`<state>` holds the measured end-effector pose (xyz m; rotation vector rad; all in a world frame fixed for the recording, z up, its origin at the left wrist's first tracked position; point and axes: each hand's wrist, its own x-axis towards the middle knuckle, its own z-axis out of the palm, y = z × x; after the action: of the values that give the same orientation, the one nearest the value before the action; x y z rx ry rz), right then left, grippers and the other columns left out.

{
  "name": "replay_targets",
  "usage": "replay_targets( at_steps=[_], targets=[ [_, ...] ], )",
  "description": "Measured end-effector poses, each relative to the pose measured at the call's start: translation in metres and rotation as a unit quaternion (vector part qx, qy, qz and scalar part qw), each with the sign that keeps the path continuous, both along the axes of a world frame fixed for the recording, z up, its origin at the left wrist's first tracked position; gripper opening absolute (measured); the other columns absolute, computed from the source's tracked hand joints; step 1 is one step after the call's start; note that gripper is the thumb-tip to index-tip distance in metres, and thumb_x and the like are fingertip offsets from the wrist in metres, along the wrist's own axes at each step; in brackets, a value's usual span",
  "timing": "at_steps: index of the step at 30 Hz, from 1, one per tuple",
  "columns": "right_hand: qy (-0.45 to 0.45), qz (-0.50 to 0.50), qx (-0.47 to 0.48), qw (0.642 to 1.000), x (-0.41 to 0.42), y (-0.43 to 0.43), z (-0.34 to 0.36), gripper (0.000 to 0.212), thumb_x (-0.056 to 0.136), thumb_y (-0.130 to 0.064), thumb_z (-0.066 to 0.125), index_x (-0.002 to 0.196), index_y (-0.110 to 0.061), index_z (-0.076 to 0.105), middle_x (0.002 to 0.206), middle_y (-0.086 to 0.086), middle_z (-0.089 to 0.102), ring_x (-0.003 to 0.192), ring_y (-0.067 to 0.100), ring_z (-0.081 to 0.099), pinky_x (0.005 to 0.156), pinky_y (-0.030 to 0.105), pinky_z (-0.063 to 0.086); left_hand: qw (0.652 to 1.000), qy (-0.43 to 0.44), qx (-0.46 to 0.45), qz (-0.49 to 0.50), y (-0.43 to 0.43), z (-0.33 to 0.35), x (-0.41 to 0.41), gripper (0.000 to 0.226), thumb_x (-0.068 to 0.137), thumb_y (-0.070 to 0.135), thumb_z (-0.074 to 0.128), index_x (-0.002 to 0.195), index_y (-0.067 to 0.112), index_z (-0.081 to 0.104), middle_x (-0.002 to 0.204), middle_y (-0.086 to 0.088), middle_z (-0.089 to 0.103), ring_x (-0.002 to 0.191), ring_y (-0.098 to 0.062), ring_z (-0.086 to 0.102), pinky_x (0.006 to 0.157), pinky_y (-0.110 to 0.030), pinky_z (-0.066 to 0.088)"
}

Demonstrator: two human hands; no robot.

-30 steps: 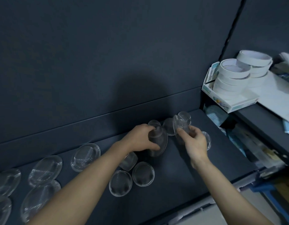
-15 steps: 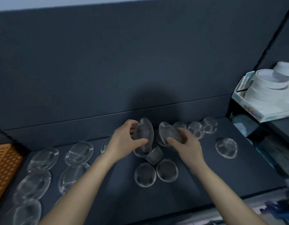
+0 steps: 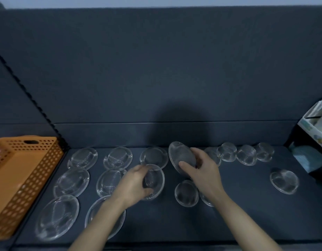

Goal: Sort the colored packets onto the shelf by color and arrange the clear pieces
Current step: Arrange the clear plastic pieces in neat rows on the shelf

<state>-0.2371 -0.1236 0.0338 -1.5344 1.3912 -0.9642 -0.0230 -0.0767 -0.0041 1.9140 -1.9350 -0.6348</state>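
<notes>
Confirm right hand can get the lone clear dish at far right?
Likely reachable: only bare shelf lies between the right hand and that lone dish. But the hand grips a tilted dish, so picking up looks blocked until that's set down.

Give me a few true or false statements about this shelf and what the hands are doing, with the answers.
1. The left hand holds a clear piece. True.
2. The right hand is empty. False: it holds a tilted piece.
3. The basket stands to the left of the shelf. True.
4. Colored packets lie on the shelf. False: only clear pieces show there.
</notes>
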Motion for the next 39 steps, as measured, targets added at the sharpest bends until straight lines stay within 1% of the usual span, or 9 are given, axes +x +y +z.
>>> replay_targets(
  at_steps=[4,8,11,14,19,26,29,33,39],
  targets=[
    [0.025,0.01,0.005,1.0,0.006,0.003,-0.009,0.044,0.073,-0.026,0.077,0.114,-0.025,0.06,0.101,-0.015,0.066,0.095,0.002,0.061,0.089,0.031,0.051,0.999,-0.031,0.006,-0.025,-0.008,-0.012,0.001,0.073,0.068,0.026,0.073,0.135,0.028,0.043,0.132,0.004,0.049,0.121,-0.018,0.045,0.103,-0.031,0.038],
    [0.046,0.011,0.007,0.999,0.008,0.007,-0.013,0.053,0.068,-0.038,0.075,0.117,-0.027,0.058,0.105,-0.013,0.066,0.099,0.005,0.061,0.091,0.032,0.05,0.998,-0.056,0.001,-0.04,-0.012,-0.021,-0.003,0.071,0.071,0.029,0.07,0.136,0.028,0.042,0.136,0.006,0.045,0.124,-0.02,0.043,0.104,-0.034,0.036],
    [0.096,0.034,-0.016,0.995,0.007,0.013,-0.016,0.05,0.068,-0.035,0.074,0.116,-0.032,0.057,0.108,-0.014,0.062,0.103,0.007,0.057,0.09,0.024,0.046,0.998,-0.058,-0.001,-0.04,-0.012,-0.027,-0.003,0.069,0.072,0.032,0.069,0.136,0.03,0.042,0.136,0.01,0.043,0.124,-0.018,0.041,0.104,-0.033,0.036],
    [0.215,0.087,-0.059,0.971,0.004,0.018,-0.021,0.059,0.073,-0.029,0.073,0.128,-0.023,0.052,0.119,-0.009,0.053,0.11,0.011,0.045,0.093,0.02,0.034,0.998,-0.048,-0.019,-0.039,-0.012,-0.031,-0.002,0.069,0.072,0.033,0.07,0.136,0.031,0.043,0.136,0.01,0.044,0.122,-0.017,0.041,0.104,-0.029,0.035],
    [0.355,0.129,-0.138,0.915,-0.006,0.02,-0.038,0.066,0.064,-0.029,0.066,0.128,-0.018,0.054,0.129,-0.004,0.054,0.117,0.025,0.047,0.102,0.039,0.038,0.999,-0.003,-0.028,-0.019,-0.008,-0.034,-0.001,0.069,0.073,0.034,0.074,0.135,0.024,0.046,0.136,0.005,0.045,0.126,-0.017,0.041,0.107,-0.029,0.033],
    [0.426,0.139,-0.127,0.885,-0.031,0.024,-0.042,0.066,0.064,-0.023,0.068,0.128,-0.024,0.051,0.132,-0.006,0.05,0.121,0.026,0.045,0.095,0.039,0.038,1.0,0.024,-0.017,-0.012,0.0,-0.033,0.001,0.071,0.071,0.016,0.074,0.136,0.022,0.044,0.137,0.004,0.044,0.128,-0.013,0.04,0.106,-0.016,0.027],
    [0.424,0.13,-0.128,0.887,-0.04,0.025,-0.046,0.065,0.059,-0.023,0.07,0.122,-0.021,0.056,0.125,-0.002,0.056,0.113,0.029,0.052,0.089,0.041,0.044,1.0,0.021,-0.005,-0.004,0.0,-0.032,0.0,0.074,0.072,0.02,0.074,0.139,0.021,0.041,0.139,0.003,0.042,0.129,-0.014,0.039,0.107,-0.021,0.029],
    [0.389,0.122,-0.141,0.902,-0.033,0.028,-0.038,0.066,0.067,-0.034,0.067,0.13,-0.022,0.052,0.129,-0.004,0.053,0.119,0.022,0.046,0.097,0.035,0.037,0.999,0.031,-0.009,0.01,0.003,-0.027,0.004,0.079,0.074,0.022,0.074,0.142,0.018,0.035,0.143,0.001,0.039,0.132,-0.014,0.036,0.108,-0.021,0.028],
    [0.344,0.19,-0.182,0.901,-0.004,0.048,-0.042,0.068,0.061,-0.046,0.065,0.123,-0.02,0.055,0.12,-0.001,0.06,0.109,0.023,0.055,0.094,0.038,0.045,0.997,0.012,-0.071,0.018,0.024,-0.019,0.019,0.065,0.079,0.022,0.072,0.137,0.015,0.044,0.138,0.0,0.046,0.128,-0.015,0.041,0.106,-0.019,0.026]
  ],
)
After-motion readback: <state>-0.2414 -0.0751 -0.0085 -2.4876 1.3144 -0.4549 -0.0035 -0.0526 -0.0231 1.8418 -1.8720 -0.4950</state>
